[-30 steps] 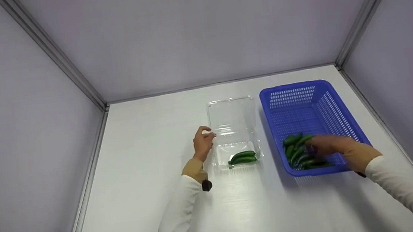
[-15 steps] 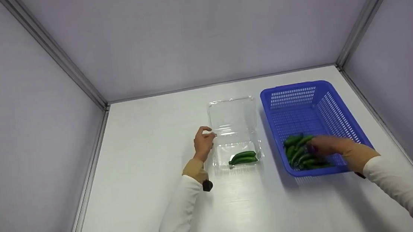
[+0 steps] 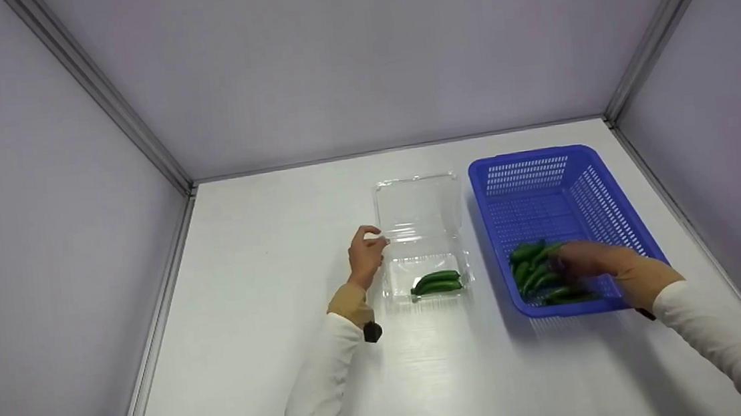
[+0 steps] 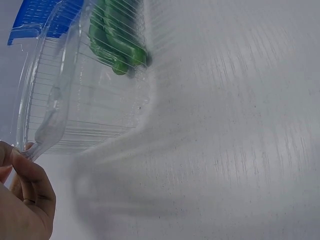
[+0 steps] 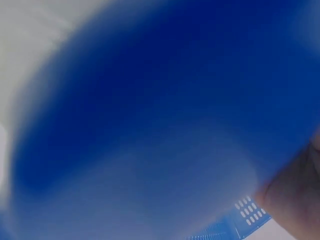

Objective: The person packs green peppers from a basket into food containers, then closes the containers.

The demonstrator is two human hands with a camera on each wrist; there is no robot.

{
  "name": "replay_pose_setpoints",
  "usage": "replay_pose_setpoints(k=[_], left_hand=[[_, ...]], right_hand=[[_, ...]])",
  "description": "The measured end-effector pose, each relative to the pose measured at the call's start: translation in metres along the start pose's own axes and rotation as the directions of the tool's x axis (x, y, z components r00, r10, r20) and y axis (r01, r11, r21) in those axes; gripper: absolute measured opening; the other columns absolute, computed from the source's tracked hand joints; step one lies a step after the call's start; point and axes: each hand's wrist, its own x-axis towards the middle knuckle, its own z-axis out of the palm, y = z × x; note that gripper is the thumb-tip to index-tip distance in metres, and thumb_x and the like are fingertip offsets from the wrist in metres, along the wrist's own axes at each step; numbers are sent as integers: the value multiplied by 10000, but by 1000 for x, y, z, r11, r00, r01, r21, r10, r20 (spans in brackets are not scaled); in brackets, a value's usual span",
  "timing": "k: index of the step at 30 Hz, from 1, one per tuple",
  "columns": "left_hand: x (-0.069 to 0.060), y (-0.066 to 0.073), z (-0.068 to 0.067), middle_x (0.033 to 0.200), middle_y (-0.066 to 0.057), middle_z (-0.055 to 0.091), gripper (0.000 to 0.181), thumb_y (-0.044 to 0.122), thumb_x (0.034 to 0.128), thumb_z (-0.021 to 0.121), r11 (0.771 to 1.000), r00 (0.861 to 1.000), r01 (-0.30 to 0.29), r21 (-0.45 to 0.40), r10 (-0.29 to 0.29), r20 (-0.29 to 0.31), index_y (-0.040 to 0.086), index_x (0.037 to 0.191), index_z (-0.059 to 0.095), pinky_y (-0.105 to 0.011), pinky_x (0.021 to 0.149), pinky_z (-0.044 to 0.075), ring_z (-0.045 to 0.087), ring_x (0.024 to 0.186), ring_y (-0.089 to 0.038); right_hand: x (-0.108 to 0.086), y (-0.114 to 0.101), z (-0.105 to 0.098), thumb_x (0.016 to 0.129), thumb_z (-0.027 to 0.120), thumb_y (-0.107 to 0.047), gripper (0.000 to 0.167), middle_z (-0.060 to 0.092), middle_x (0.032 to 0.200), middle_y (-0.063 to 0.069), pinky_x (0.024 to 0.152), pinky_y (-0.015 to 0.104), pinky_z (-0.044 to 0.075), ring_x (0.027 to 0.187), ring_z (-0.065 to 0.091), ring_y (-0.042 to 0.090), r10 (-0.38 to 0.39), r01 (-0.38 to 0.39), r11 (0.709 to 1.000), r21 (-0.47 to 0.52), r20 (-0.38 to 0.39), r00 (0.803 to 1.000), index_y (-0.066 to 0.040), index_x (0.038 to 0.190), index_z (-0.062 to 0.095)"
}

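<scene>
A clear plastic clamshell box (image 3: 417, 247) lies with its lid folded back, and two green peppers (image 3: 436, 283) rest side by side in its near half. My left hand (image 3: 366, 256) pinches the box's left edge near the hinge between thumb and finger; the left wrist view shows the same pinch by the left hand (image 4: 27, 187). Inside the blue basket (image 3: 487, 224), my right hand (image 3: 586, 259) reaches down onto a pile of green peppers (image 3: 530, 268). Its fingertips are hidden, so whether it holds a pepper is unclear. Blurred blue basket wall (image 5: 150, 75) fills most of the right wrist view.
The box and basket stand side by side on a white table (image 3: 269, 277), with a narrow gap between them. Grey panels (image 3: 384, 59) enclose the table at the back and both sides. The basket's tall rim runs under my right wrist.
Among the basket's peppers, a small gap has opened beside my right hand, near the front of the pile. The left hand, the box and its two peppers stay in place.
</scene>
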Motion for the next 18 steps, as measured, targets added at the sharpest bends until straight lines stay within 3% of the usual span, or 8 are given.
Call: replay_pose_setpoints(k=[1, 2, 3, 6, 10, 18], left_hand=[[0, 0, 0, 976, -153, 720, 211, 57, 958, 596, 1000, 1000, -2, 0, 2, -4, -1, 1160, 575, -214, 541, 432, 651, 836, -409], [1, -1, 0, 965, -147, 723, 212, 57, 956, 597, 1000, 1000, -2, 1, 2, -8, -3, 1159, 576, -213, 537, 430, 651, 822, -406], [1, -1, 1, 957, -142, 724, 205, 55, 953, 599, 1000, 1000, -2, 0, 2, -11, 2, 1150, 579, -212, 534, 430, 652, 815, -403], [1, -1, 1, 945, -133, 726, 185, 53, 950, 601, 1000, 1000, -3, -3, 3, -16, 19, 1131, 585, -212, 531, 428, 651, 811, -411], [1, -1, 1, 954, -138, 723, 186, 55, 958, 597, 1000, 1000, -3, -9, 3, -9, 16, 1138, 579, -214, 540, 426, 641, 852, -451], [0, 0, 0, 1004, -180, 717, 222, 58, 968, 587, 1000, 1000, -10, 0, 10, 5, -15, 1176, 561, -206, 543, 423, 644, 874, -450]], right_hand=[[0, -1, -1, 930, 564, 11, 54, 584, 862, 75, 711, 367, 475, 785, 534, 215, -19, 19, 1000, -23, -2, 1000, 13, 973, 598], [-1, -1, -2, 907, 601, 33, 82, 605, 874, 76, 715, 389, 493, 796, 553, 222, -62, 60, 992, -115, -16, 998, 6, 983, 614], [-1, -1, -3, 878, 629, 62, 128, 622, 885, 79, 716, 413, 505, 804, 567, 230, -111, 103, 974, -201, -29, 993, 1, 990, 627], [-2, -2, -7, 839, 670, 96, 179, 648, 878, 72, 722, 456, 524, 807, 601, 249, -188, 162, 933, -321, -52, 981, -13, 978, 638], [-3, -3, -13, 828, 703, 102, 203, 654, 877, 53, 723, 437, 535, 808, 615, 235, -241, 200, 917, -344, -79, 967, -31, 965, 633], [-9, -16, -25, 837, 673, 140, 232, 657, 909, 76, 750, 452, 539, 850, 622, 269, -257, 209, 939, -273, -157, 954, -32, 985, 623]])
